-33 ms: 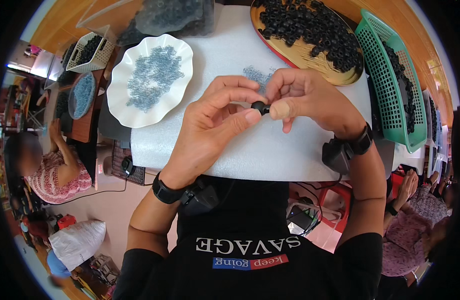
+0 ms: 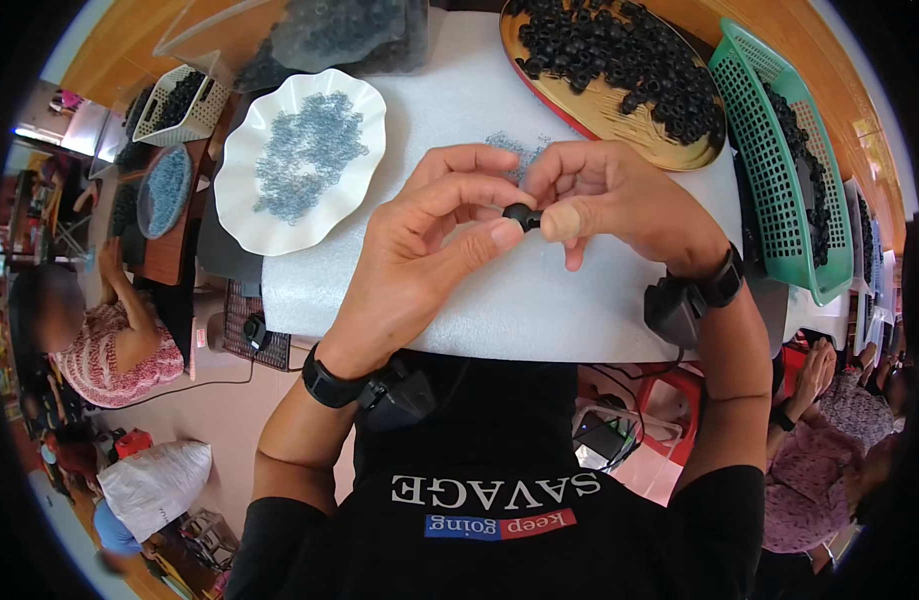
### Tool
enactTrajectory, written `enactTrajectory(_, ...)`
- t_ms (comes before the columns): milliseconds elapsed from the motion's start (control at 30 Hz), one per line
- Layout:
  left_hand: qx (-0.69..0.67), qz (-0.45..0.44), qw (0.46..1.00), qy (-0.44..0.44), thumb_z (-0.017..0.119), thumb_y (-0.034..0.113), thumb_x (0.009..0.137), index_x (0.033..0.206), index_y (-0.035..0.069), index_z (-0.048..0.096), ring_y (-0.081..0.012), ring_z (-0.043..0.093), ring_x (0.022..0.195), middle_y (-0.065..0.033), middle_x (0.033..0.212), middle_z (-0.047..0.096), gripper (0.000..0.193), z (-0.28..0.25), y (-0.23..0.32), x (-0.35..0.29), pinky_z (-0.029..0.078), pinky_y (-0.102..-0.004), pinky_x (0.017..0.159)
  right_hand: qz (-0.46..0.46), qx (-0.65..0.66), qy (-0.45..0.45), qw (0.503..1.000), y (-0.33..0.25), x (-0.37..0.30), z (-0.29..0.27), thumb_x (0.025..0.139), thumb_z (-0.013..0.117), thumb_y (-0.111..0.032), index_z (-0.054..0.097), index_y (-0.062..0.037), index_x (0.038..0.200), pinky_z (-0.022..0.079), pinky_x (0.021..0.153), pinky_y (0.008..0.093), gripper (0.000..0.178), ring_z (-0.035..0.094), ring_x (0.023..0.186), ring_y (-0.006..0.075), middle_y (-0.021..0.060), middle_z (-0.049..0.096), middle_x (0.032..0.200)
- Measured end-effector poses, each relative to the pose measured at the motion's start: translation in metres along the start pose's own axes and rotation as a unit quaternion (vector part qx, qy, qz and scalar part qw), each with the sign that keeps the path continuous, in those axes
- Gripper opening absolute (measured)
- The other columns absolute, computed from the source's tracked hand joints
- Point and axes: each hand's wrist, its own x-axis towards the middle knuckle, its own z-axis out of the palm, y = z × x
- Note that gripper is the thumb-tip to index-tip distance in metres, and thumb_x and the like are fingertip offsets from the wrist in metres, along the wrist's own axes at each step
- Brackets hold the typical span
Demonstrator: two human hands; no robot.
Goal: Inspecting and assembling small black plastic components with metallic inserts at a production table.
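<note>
Over the middle of the white table mat, both my hands meet at a small round black plastic piece [image 2: 518, 213]. My left hand [image 2: 425, 240] pinches its rounded body between thumb and fingers. From the other side, my right hand [image 2: 605, 200] has its thumb and fingertips closed on the narrow black stub [image 2: 536, 218] that joins the round piece. Whether the two are one part or two, I cannot tell. Just behind my fingers lies a loose patch of tiny bluish springs [image 2: 515, 146], partly hidden by my hands. A strap with a black device sits on each wrist.
A scalloped white plate [image 2: 242, 215] of small springs stands at left. A gold oval tray [image 2: 570, 98] heaped with black pieces is at the back right, beside a green basket [image 2: 780, 225]. Behind the plate stands a clear bin [image 2: 405, 45]. Other people sit at both sides.
</note>
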Motion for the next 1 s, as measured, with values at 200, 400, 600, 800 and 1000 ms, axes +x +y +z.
enactTrajectory(200,0.024,0.055,0.997,-0.042,0.064,0.006,0.088,0.105,0.001,0.066,-0.0236,0.049,0.121,-0.015,0.132,0.047,0.018,-0.002,0.015,0.011,0.041,-0.0375,0.101,-0.024,0.179,-0.096,0.979,0.014,0.004,0.006,0.09,0.065,-0.031,0.061,-0.0006,0.105,0.051,0.057,0.0231,0.034,0.054,0.067,0.0074,0.0004,0.055,0.078)
enactTrajectory(400,0.005,0.021,0.999,-0.05,0.061,0.004,0.088,0.109,0.0,0.063,-0.0224,0.049,0.121,-0.0137,0.133,0.049,0.021,-0.002,0.022,0.018,0.041,-0.0367,0.101,-0.058,0.277,-0.104,0.953,0.019,0.008,0.009,0.094,0.059,-0.035,0.059,-0.0021,0.105,0.047,0.056,0.0252,0.035,0.049,0.061,0.0071,-0.0013,0.052,0.076)
enactTrajectory(600,0.117,0.133,0.983,-0.042,0.063,0.003,0.086,0.11,0.0,0.061,-0.0191,0.056,0.107,-0.0121,0.122,0.056,0.024,0.005,0.014,0.025,0.046,-0.0307,0.091,-0.062,0.273,-0.081,0.956,0.02,0.006,0.012,0.092,0.058,-0.043,0.051,0.0025,0.111,0.041,0.049,0.0227,0.05,0.04,0.059,0.0054,-0.002,0.045,0.076)
enactTrajectory(800,0.233,0.18,0.954,-0.058,0.062,0.001,0.083,0.111,0.0,0.061,-0.0248,0.06,0.102,-0.0135,0.117,0.061,0.028,0.008,0.021,0.03,0.048,-0.0307,0.083,-0.059,0.343,-0.132,0.928,0.026,0.007,0.006,0.095,0.057,-0.035,0.059,-0.0016,0.107,0.041,0.054,0.0243,0.036,0.044,0.063,0.0064,-0.0028,0.051,0.078)
enactTrajectory(1000,0.288,0.224,0.928,-0.079,0.062,0.001,0.081,0.11,0.0,0.063,-0.0306,0.06,0.112,-0.0159,0.117,0.064,0.029,0.006,0.024,0.034,0.049,-0.0367,0.092,-0.073,0.333,-0.129,0.931,0.02,0.004,0.01,0.094,0.059,-0.035,0.057,-0.0029,0.102,0.039,0.055,0.0233,0.033,0.041,0.062,0.0057,-0.0038,0.048,0.076)
